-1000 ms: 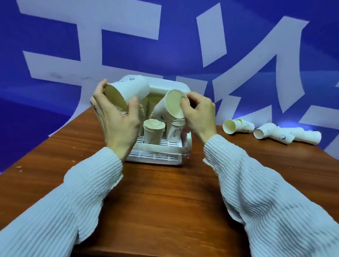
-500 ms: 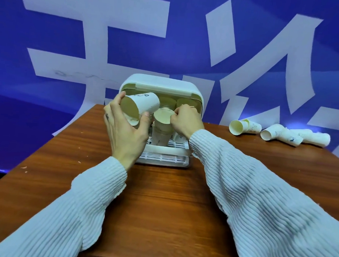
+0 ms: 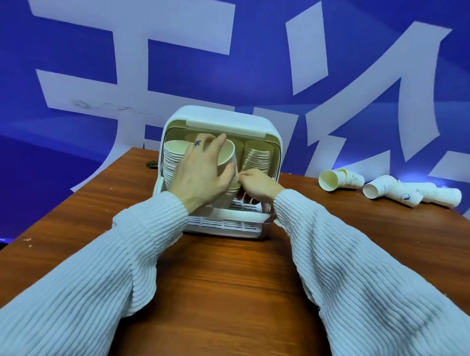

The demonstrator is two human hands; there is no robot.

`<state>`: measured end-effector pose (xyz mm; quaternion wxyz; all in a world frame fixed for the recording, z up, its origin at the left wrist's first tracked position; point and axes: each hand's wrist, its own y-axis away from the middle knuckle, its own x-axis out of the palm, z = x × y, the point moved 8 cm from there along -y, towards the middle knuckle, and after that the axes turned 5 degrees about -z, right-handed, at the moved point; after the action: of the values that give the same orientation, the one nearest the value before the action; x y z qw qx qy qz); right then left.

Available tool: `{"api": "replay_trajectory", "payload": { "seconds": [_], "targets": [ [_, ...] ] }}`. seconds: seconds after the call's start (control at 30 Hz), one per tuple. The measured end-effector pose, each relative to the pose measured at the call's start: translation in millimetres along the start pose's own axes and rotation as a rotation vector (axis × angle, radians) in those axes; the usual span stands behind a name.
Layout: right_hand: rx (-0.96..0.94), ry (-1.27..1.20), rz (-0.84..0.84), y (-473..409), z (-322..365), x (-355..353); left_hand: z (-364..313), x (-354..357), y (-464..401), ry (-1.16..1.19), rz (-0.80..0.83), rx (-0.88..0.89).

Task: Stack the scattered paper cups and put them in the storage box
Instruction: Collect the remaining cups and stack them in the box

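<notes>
Head view: white plastic storage box [image 3: 274, 141] with a rounded top and open front stands at the far edge of the brown wooden table [image 3: 222, 286], a slatted white tray [image 3: 226, 225] at its base. Left hand [image 3: 201, 173] is inside the opening, fingers and thumb curled round a single cream-lined white paper cup [image 3: 225, 157], tilted, mouth toward the camera. Right hand [image 3: 258, 186] is low in the box just right of it, fingers bent and pinching at the short stack of cups [image 3: 231, 191] below the held cup; what exactly the fingertips grip cannot be told. Tall stack of nested paper cups [image 3: 172, 158] against the box's left wall; a second tall stack [image 3: 256, 157] at back right. On the table well to the right of the box, several white paper cups [image 3: 386, 187] lie on their sides, some partly nested. Both forearms in white ribbed sleeves [image 3: 359, 279]. Blue backdrop with large white strokes [image 3: 126, 49] behind.
</notes>
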<state>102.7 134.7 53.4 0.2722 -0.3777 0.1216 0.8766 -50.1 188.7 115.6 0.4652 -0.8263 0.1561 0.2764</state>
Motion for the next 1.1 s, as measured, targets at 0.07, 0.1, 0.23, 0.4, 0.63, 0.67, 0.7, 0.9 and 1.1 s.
{"api": "replay_trajectory", "payload": {
  "seconds": [0.07, 0.1, 0.23, 0.4, 0.63, 0.67, 0.7, 0.9, 1.1],
  "targets": [
    [-0.041, -0.039, -0.022, -0.8, -1.8, -0.5, -2.0, 6.6, -2.4, -0.102, 0.031, 0.029],
    [-0.042, -0.102, -0.047, -2.3, -2.7, -2.1, -1.8, 8.9, -3.3, -0.14, 0.037, 0.042],
    [0.002, -0.334, -0.16, -6.3, -8.8, -14.2, 1.8, 34.9, 3.8, -0.378, 0.197, 0.106],
    [-0.083, -0.243, -0.207, 3.7, -14.3, -19.1, 12.6, 61.0, 16.4, -0.567, 0.335, 0.107],
    [-0.194, -0.095, -0.216, 21.6, -8.6, -20.1, 1.3, 52.5, 7.9, -0.595, 0.282, 0.13],
    [-0.2, -0.091, -0.214, 23.1, -8.4, -20.6, -0.9, 51.8, 8.1, -0.624, 0.264, 0.116],
    [-0.209, -0.081, -0.212, 24.7, -7.8, -21.2, -3.7, 50.5, 7.8, -0.65, 0.242, 0.1],
    [-0.311, -0.149, -0.32, 42.1, -13.8, -38.8, -26.1, 38.1, 1.6, -0.687, 0.084, 0.16],
    [-0.284, -0.25, -0.733, 64.7, -65.5, -94.9, -103.9, 51.0, 17.4, -0.187, -0.052, 0.341]
  ]
}}
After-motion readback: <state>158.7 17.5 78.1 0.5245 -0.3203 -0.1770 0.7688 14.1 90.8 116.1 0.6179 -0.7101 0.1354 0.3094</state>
